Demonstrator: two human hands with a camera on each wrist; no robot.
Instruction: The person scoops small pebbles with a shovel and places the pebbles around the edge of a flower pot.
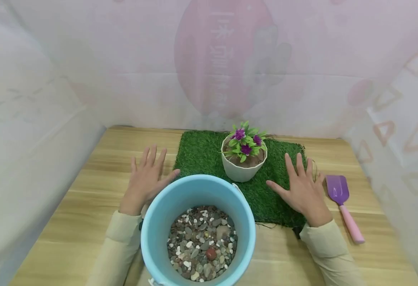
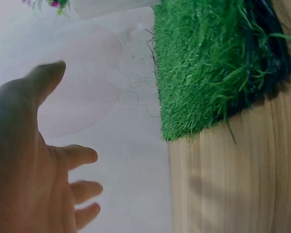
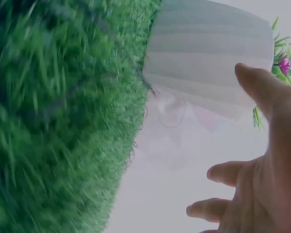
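Flanking a white, ridged pot [image 1: 240,171] of purple flowers [image 1: 246,149] on a grass mat [image 1: 202,155], left hand [image 1: 145,180] and right hand [image 1: 304,194] spread, gripping nothing, while a blue bucket [image 1: 245,226] of pebbles [image 1: 202,242], perhaps touching the left thumb [image 1: 169,178], hides the mat's near corner, a purple shovel [image 1: 345,212] at right

Bucket [image 1: 155,234]: light blue, plain
Pebbles [image 1: 194,242]: mixed grey, brown, white; one red-brown stone [image 1: 211,254] stands out
Turf mat [image 1: 202,153]: green, darker toward near edge
Flowerpot [image 1: 240,173]: off-white, faceted bands
Blooms [image 1: 246,149]: purple
Leaves [image 1: 242,158]: bright green
Trowel blade [image 1: 337,188]: purple
Trowel handle [image 1: 352,225]: pink
Tabletop [image 1: 87,186]: light tan, wood-grain streaks
Sleeves [image 1: 116,246]: pale cream, plain
Back cloth [image 1: 141,95]: pinkish white, big pink disc, pale lettering
Right cloth [image 1: 405,174]: white, orange-pink triangle outlines
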